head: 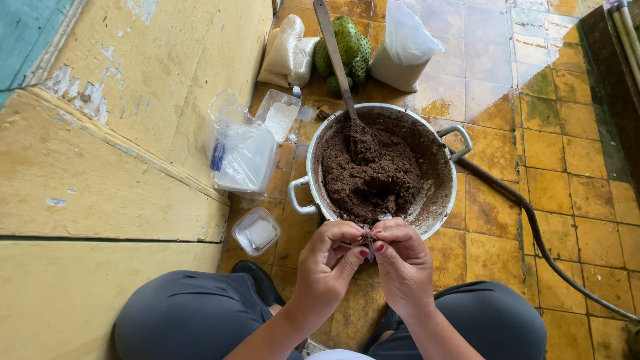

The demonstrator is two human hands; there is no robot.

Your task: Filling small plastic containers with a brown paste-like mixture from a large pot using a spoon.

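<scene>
Nearest: person's knees in grey trousers (193, 313) at the bottom edge, a dark shoe (257, 280) between them, over yellow floor tiles (567, 193).

Left hand (327, 267) and right hand (403, 263) meet just above the knees, fingertips touching. Both pinch a small lump of brown paste (366, 238) between thumbs and forefingers; other fingers curled in. Lump mostly hidden by the fingers, a bit of clear wrap seems to show around it, can't confirm.

Directly beyond the hands: metal pot (320, 143) with two side handles, standing on the tiles, hands just over its near rim. Inside, a mound of the same brown paste (373, 177), walls smeared. Wooden spoon (333, 53) stuck in the mound, handle leaning away toward the far side.

Left of the pot, against the yellow step (100, 180): small clear lidded container (257, 232) nearest, then a clear plastic bag of wrappers (241, 155), then an open clear tub with white powder (279, 113).

Right of the pot: dark hose (533, 227) runs from behind the pot's right handle down to the right edge.

Farthest: green spiky fruit (347, 43) behind the spoon handle, partly blocked by it; pale sack (288, 53) to its left, white filled bag (403, 47) to its right. Dark poles at the top right corner, cut off.
</scene>
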